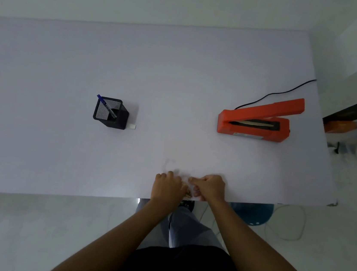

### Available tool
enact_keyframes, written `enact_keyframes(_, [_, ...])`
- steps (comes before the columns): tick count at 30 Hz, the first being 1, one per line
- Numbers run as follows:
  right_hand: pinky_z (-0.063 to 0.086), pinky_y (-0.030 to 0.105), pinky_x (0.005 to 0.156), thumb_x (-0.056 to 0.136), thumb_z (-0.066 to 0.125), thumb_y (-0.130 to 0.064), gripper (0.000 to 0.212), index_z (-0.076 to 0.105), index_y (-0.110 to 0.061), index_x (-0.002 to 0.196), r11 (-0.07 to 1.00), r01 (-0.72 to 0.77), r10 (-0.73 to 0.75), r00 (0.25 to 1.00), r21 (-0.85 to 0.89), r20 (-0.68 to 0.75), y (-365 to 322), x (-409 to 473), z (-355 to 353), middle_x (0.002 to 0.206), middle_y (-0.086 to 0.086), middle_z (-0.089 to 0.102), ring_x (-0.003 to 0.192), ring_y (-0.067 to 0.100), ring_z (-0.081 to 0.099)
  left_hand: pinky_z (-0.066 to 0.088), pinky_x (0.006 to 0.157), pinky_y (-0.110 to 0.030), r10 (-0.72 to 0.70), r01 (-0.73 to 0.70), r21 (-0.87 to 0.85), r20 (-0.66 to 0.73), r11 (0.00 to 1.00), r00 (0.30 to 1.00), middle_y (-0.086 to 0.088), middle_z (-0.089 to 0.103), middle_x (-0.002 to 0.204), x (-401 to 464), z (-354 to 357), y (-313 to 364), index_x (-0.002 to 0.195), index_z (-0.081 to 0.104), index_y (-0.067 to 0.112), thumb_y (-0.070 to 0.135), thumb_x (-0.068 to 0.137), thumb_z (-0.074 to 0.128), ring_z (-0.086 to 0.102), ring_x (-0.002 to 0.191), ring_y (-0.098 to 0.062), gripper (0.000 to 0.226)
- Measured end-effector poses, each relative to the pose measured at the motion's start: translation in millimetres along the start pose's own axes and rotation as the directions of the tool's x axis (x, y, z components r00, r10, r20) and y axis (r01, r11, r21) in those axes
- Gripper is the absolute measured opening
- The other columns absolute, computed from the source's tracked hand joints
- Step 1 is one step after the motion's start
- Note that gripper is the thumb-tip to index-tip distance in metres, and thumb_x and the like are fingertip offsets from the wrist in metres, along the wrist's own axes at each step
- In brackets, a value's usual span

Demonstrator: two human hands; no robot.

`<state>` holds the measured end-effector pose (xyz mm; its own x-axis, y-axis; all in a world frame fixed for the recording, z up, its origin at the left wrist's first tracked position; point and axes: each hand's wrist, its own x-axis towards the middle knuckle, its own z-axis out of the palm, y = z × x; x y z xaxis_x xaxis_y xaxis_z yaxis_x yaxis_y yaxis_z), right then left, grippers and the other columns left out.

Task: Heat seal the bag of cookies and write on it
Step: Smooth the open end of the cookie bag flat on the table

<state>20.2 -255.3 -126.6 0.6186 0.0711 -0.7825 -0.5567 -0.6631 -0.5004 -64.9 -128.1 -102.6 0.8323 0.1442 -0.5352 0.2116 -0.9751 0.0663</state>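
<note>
Near table edge, both hands (189, 187) pinching clear bag (186, 184) (mostly hidden), orange sealer (255, 122) right, pen holder (111, 113) left

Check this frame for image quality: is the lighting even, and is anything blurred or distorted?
Head view: dim, flat light with soft shadows beside the pen holder; wide-angle bending curves the table edges; the clear bag between the left hand and right hand is smeared and hard to read; the sealer is sharp.

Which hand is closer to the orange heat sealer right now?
Right. The right hand sits below and slightly left of the orange heat sealer; the left hand is farther left. Both grip the clear bag at the table's near edge.
</note>
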Motion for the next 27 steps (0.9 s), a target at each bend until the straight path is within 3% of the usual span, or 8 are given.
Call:
enact_keyframes(5, [0.063,0.042,0.059,0.086,0.075,-0.03,0.029,0.074,-0.002,0.077,0.991,0.021,-0.021,1.0,0.13,-0.005,6,0,-5,0.067,0.014,0.075,0.057,0.026,0.072,0.043,0.09,-0.044,-0.098,0.098,-0.107,0.001,0.989,0.995,-0.019,0.053,0.122,-10,7,13,0.124,0.051,0.019,0.049,0.097,0.037,0.054,0.106,-0.036,0.043])
enact_keyframes(9, [0.061,0.032,0.059,0.095,0.065,-0.033,0.038,0.074,0.003,0.085,0.94,0.071,-0.075,0.997,0.332,-0.001,-2,-2,-8,0.078,0.021,0.076,0.063,0.026,0.072,0.036,0.102,-0.053,-0.094,0.096,-0.057,0.049,0.994,0.994,-0.029,0.037,0.141,-15,14,19,0.146,0.029,0.028,0.062,0.093,0.036,0.041,0.123,-0.046,0.064])
enact_keyframes(13, [0.063,0.037,0.076,0.099,0.058,-0.032,0.037,0.074,0.001,0.096,0.902,0.104,-0.174,0.976,0.42,0.131,-14,1,-1,0.087,0.018,0.077,0.081,0.029,0.077,0.02,0.115,-0.061,-0.089,0.095,-0.072,0.088,0.993,0.992,-0.031,0.019,0.154,-19,13,24,0.153,0.017,0.029,0.075,0.087,0.038,0.018,0.141,-0.053,0.083])
enact_keyframes(17, [0.061,0.039,0.086,0.102,0.054,-0.031,0.038,0.073,0.002,0.103,0.907,0.094,-0.225,0.932,0.41,0.284,-16,8,9,0.095,0.017,0.078,0.089,0.028,0.076,0.005,0.115,-0.066,-0.069,0.077,-0.048,0.155,0.996,0.985,-0.029,0.002,0.16,-23,12,21,0.156,0.003,0.03,0.086,0.078,0.036,0.0,0.145,-0.054,0.102])
enact_keyframes(22, [0.06,0.039,0.09,0.104,0.048,-0.034,0.042,0.072,0.0,0.107,0.94,0.074,-0.206,0.902,0.333,0.379,-23,20,10,0.098,0.015,0.078,0.091,0.026,0.076,0.001,0.114,-0.068,-0.029,0.034,-0.023,0.198,0.999,0.98,-0.027,-0.003,0.161,-24,14,16,0.156,0.002,0.031,0.089,0.074,0.036,-0.006,0.146,-0.053,0.106])
enact_keyframes(27, [0.06,0.035,0.086,0.104,0.048,-0.032,0.045,0.069,0.007,0.112,0.899,0.099,-0.248,0.918,0.427,0.309,-43,47,-2,0.104,0.021,0.075,0.097,0.03,0.075,0.007,0.113,-0.07,-0.018,0.027,-0.05,0.179,0.998,0.984,-0.027,0.005,0.16,-20,12,14,0.153,0.01,0.034,0.093,0.065,0.039,0.001,0.144,-0.054,0.11])
